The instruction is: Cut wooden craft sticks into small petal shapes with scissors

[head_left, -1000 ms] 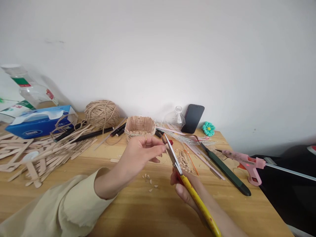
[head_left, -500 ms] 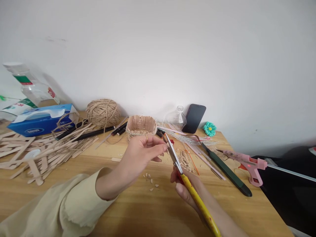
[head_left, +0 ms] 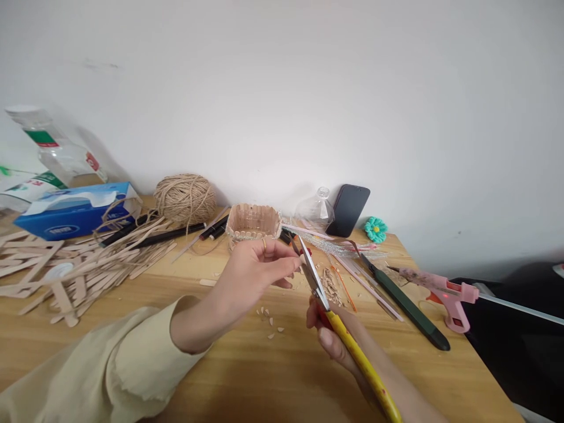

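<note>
Scissors show parted silver blades and a yellow handle, gripped by right hand, left hand pinching a pale piece

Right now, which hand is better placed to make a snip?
Most likely the right: the right hand grips the yellow-handled metal scissors, their blades parted close to the small pale piece, seemingly wood, which the left hand pinches.
</note>
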`<state>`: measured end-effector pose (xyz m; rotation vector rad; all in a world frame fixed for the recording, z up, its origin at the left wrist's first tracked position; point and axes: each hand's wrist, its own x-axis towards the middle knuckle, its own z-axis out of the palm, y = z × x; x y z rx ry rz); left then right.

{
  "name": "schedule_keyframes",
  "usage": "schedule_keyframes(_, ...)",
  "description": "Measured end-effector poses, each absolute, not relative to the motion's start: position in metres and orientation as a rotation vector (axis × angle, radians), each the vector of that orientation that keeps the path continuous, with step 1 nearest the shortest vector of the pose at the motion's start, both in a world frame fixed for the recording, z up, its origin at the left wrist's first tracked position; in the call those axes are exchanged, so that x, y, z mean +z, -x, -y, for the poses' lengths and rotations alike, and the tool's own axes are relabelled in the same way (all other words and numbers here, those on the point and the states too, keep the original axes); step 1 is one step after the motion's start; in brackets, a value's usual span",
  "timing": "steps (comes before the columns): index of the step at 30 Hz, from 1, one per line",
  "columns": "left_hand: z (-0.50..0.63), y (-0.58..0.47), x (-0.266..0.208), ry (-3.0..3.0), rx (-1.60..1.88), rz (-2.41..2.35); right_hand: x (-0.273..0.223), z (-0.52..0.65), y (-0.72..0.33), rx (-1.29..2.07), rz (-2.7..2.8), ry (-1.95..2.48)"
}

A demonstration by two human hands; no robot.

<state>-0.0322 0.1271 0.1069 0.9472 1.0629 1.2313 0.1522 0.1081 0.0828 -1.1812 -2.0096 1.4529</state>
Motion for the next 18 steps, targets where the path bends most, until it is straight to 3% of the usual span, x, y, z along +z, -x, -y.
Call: schedule_keyframes(18,-0.1272,0.0338,0.1097,-0.93,1.212,-1.065,0.0841,-0.1053,-0.1504,1.429,2.022,1.329)
